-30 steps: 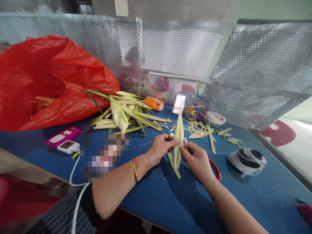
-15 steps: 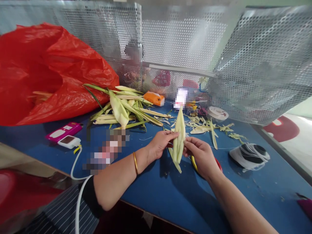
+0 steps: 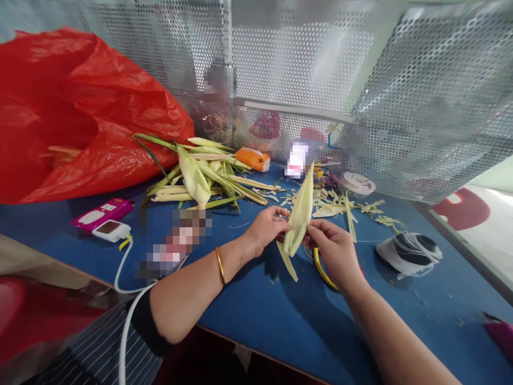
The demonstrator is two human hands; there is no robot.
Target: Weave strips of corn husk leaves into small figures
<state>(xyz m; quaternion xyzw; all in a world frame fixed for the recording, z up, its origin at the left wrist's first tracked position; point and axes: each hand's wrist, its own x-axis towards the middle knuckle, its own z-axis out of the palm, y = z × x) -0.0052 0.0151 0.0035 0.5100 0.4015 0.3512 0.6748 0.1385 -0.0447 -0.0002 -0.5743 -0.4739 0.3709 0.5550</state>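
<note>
A pale green corn husk is held upright over the blue table, its pointed tip toward the far side. My left hand pinches its left edge, a gold bangle on that wrist. On the opposite edge, my right hand grips the husk between thumb and fingers. The lower part of the husk is folded, and a narrow strip hangs beneath it. Under my right hand lies something with a yellow curved handle, mostly hidden. A pile of corn husks lies at the back left.
A red plastic bag fills the far left. Husk scraps and a spool of white thread lie to the right. An orange tissue pack sits before the perforated metal screen. A white cable runs along the left.
The husk's tip has swung to the right, and its lower part now looks more folded and shorter. Both hands stay at its edges. The view has shifted slightly.
</note>
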